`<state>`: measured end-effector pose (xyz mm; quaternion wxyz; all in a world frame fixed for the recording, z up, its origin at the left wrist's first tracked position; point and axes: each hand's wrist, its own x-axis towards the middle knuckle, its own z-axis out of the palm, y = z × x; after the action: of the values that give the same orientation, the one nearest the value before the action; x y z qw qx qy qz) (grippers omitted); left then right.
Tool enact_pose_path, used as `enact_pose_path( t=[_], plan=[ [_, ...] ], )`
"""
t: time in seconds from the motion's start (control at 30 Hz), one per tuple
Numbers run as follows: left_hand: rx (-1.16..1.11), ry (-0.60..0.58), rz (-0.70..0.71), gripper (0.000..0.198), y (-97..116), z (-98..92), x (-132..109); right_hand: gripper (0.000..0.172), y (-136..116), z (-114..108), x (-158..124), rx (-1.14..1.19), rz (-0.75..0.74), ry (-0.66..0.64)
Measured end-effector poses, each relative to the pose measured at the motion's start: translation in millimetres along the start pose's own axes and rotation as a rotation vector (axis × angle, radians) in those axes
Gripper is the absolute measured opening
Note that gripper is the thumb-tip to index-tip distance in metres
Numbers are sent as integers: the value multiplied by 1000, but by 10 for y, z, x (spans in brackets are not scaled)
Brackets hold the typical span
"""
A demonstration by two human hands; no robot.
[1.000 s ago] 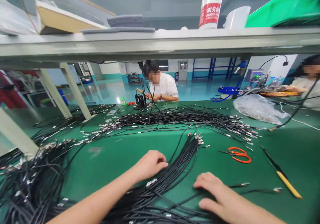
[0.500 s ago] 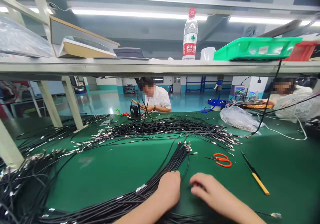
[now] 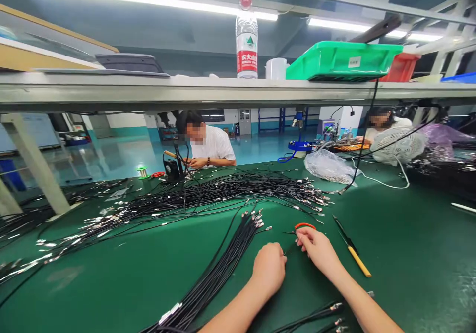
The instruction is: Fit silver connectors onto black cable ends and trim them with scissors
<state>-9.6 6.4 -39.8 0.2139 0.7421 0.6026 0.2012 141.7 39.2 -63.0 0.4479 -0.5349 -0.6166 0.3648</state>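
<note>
My left hand (image 3: 269,268) is closed, palm down, just right of a bundle of black cables (image 3: 226,261) with metal connector ends. A short dark piece of cable (image 3: 285,254) pokes out at its fingertips; the rest is hidden. My right hand (image 3: 319,248) is to the right, its thumb and fingers pinched together. Its fingertips overlap the scissors (image 3: 305,225), covering part of the orange-red handles. What they pinch cannot be made out. More black cables (image 3: 312,315) with metal ends lie below the hands, partly under my right forearm.
A yellow-handled tool (image 3: 359,261) lies to the right. Behind is a wide heap of black cables (image 3: 223,189), with a plastic bag (image 3: 327,167) and white fan (image 3: 399,144) on its right. A shelf (image 3: 186,91) crosses above, carrying a bottle (image 3: 247,45). A co-worker (image 3: 211,144) sits opposite.
The view has swung to the right. My right hand has moved forward and right to the scissors, its fingers closing. My left hand has moved off the cable bundle to its right.
</note>
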Motion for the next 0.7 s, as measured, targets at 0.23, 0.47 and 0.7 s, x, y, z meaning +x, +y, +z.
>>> enact_pose_path(
  t=[0.23, 0.47, 0.7],
  plan=[
    [-842, -109, -47, 18, -91, -65, -51, 31, -260, -134, -50, 230, 10, -95],
    [-1098, 4, -3, 24, 116, -40, -28, 28, -421, -187, -156, 334, -72, -164],
    [-1047, 61, 3, 16, 60, -43, -26, 24, -380, -211, -173, 383, -54, -158]
  ],
)
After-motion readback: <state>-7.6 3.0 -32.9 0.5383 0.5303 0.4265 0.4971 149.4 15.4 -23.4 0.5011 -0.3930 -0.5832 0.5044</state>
